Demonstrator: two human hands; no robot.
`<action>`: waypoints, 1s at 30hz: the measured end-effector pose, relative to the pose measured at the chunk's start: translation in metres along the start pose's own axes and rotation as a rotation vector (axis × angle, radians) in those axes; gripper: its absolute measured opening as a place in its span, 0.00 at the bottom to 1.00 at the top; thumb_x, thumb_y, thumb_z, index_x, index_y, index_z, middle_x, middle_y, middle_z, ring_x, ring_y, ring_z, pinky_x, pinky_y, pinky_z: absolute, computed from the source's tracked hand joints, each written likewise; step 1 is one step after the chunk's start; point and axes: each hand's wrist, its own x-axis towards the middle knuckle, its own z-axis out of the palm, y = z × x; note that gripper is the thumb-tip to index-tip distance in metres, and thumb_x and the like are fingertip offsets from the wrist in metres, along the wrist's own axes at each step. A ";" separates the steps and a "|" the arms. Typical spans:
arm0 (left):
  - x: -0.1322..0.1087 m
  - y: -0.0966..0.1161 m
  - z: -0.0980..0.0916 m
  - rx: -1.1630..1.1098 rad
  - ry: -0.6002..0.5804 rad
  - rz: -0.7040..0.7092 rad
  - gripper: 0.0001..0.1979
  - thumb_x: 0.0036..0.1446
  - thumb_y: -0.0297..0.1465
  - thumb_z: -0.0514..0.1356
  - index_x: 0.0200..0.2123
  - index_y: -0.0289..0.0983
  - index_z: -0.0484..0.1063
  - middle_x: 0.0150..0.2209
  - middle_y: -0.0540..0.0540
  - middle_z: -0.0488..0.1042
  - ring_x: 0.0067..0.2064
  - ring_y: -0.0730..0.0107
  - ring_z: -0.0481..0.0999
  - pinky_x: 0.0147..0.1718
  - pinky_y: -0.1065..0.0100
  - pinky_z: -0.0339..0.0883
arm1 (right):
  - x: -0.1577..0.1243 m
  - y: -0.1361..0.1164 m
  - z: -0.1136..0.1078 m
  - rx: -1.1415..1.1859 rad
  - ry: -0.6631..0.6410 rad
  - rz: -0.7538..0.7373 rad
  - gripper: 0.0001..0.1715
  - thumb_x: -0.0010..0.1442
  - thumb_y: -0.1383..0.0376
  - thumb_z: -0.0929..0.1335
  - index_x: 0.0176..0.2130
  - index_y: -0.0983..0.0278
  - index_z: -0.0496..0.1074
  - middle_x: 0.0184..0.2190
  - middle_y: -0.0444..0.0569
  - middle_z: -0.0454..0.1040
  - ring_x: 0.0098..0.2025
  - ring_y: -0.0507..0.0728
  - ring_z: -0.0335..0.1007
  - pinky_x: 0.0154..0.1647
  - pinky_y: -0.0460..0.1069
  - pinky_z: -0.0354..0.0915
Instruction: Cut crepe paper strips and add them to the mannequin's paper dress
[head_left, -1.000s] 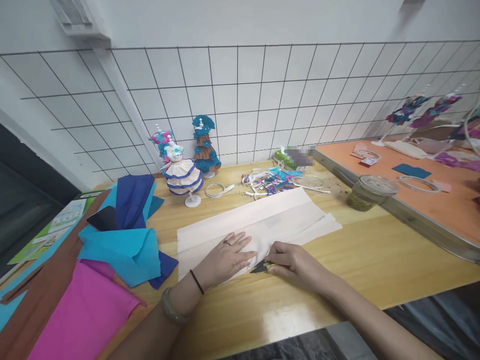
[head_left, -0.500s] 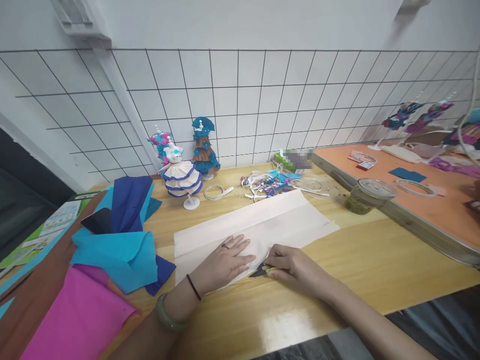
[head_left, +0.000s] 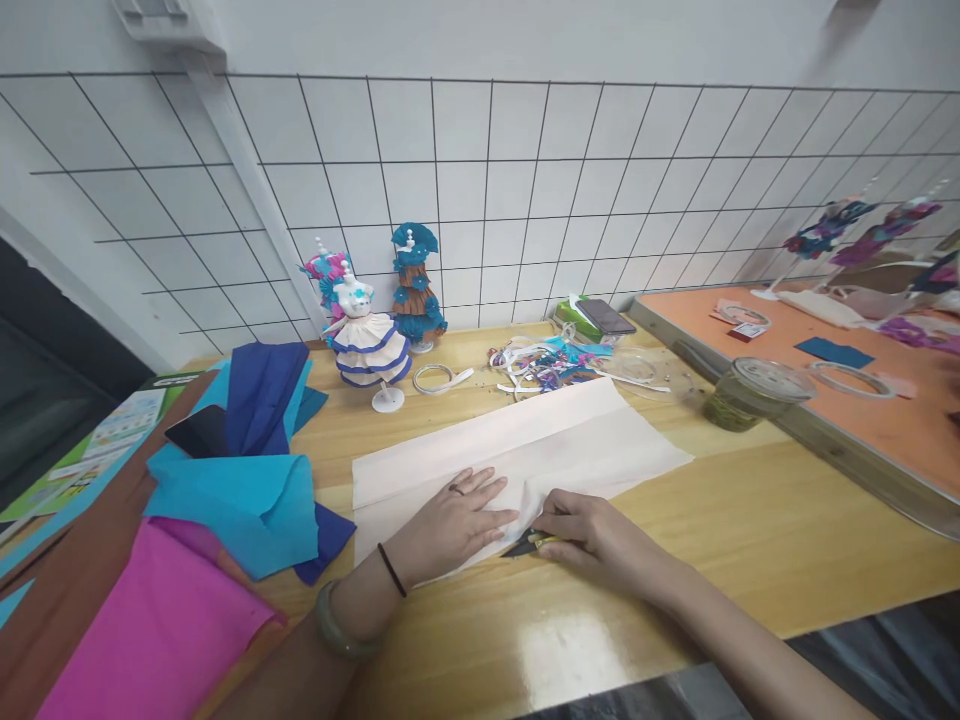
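Note:
A large sheet of pale, creased crepe paper (head_left: 585,430) lies on the wooden table. My left hand (head_left: 461,520) rests flat on it with fingers spread, a ring on one finger. My right hand (head_left: 592,530) is closed round a pair of scissors (head_left: 521,545) at the sheet's near edge. Their dark blades point left, towards my left fingers, and a bit of yellow shows at the handle. Most of the handle is hidden in my fingers. The paper puckers up slightly between my two hands.
Blue, turquoise and pink paper sheets (head_left: 232,510) lie at left with a dark phone (head_left: 199,432). Small dress figures (head_left: 371,340) stand at the back. Paper scraps (head_left: 551,360) lie behind the sheet. Right are a lidded jar (head_left: 754,390) and an orange table (head_left: 780,325).
The view has shifted slightly, so the scene sits a little differently in the picture. Both hands keep nearly the same place on the paper, and the scissors stay in my right hand.

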 end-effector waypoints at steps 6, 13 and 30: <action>0.000 0.000 0.001 -0.005 0.010 0.000 0.19 0.64 0.38 0.45 0.55 0.47 0.64 0.61 0.47 0.56 0.64 0.61 0.50 0.60 0.55 0.48 | 0.004 0.000 0.000 -0.005 -0.009 -0.012 0.16 0.62 0.60 0.62 0.46 0.61 0.72 0.35 0.50 0.68 0.36 0.54 0.66 0.37 0.46 0.60; -0.001 -0.002 0.003 -0.010 0.009 0.009 0.19 0.64 0.38 0.45 0.56 0.47 0.63 0.62 0.47 0.55 0.64 0.62 0.49 0.60 0.56 0.46 | 0.001 0.003 0.002 -0.005 0.011 -0.022 0.18 0.63 0.58 0.60 0.46 0.62 0.73 0.34 0.51 0.69 0.36 0.54 0.65 0.36 0.47 0.59; -0.001 -0.002 0.003 -0.011 0.009 0.005 0.19 0.64 0.38 0.45 0.55 0.48 0.63 0.62 0.47 0.56 0.64 0.61 0.49 0.60 0.56 0.47 | 0.001 -0.006 -0.001 0.026 -0.005 0.009 0.16 0.63 0.60 0.61 0.44 0.62 0.73 0.35 0.51 0.69 0.38 0.55 0.67 0.38 0.47 0.61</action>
